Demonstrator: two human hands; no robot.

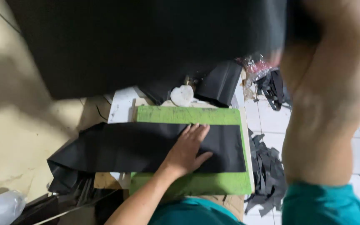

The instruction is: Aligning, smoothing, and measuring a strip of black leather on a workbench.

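Black sheet material [146,146] lies in a long strip across the green cutting board [188,116], its left end hanging off in folds. On it rests the left hand [187,148], palm down, fingers spread flat and pointing away from the person, pressing the strip rather than gripping it; the forearm comes in from below at a slant. The right arm [330,104] is raised close to the camera, bent, and the right hand is out of sight. Beyond the board sits a white heart-shaped piece [181,95]. Black offcuts [267,175] litter the tiled floor to the right.
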